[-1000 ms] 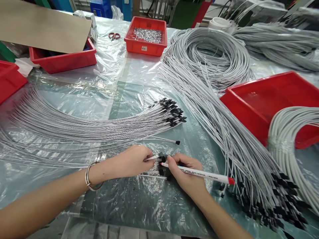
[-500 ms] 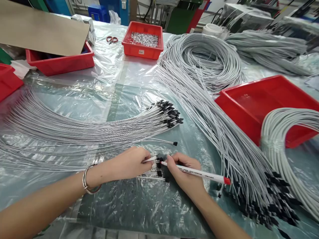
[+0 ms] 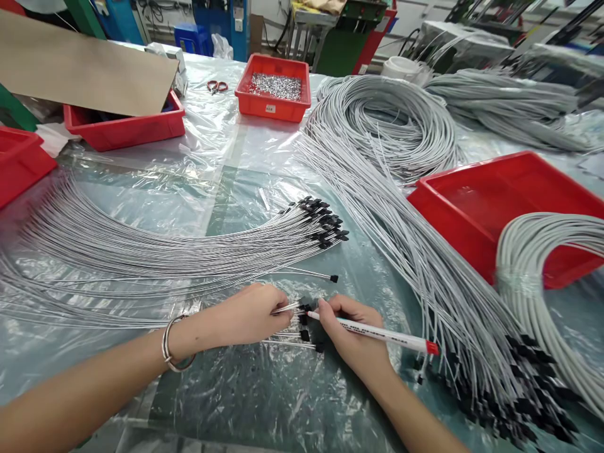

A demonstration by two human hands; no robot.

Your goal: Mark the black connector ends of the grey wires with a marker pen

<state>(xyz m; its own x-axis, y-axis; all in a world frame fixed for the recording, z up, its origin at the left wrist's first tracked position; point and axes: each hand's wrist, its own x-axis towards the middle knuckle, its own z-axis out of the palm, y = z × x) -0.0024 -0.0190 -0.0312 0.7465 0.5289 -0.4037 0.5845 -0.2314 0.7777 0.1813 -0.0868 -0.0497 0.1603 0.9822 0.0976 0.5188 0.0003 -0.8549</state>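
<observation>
Pen (image 3: 377, 332) tip between both hands (image 3: 302, 321)

The single head view looks forward and down from above the table (image 3: 226, 157), close over both forearms. It faces across the plastic-covered surface toward machinery at the far edge.

1. The white pen (image 3: 377, 332) with the red cap, lying in the right hand (image 3: 355, 340) near the front edge of the table, is carrying a line of dark print along its barrel; it is showing too small to read.
2. The red tray (image 3: 274, 93) of metal parts near the far edge is wearing a small white label on its front wall, its marks blurring past reading.
3. Nothing else is showing legible text.
</observation>
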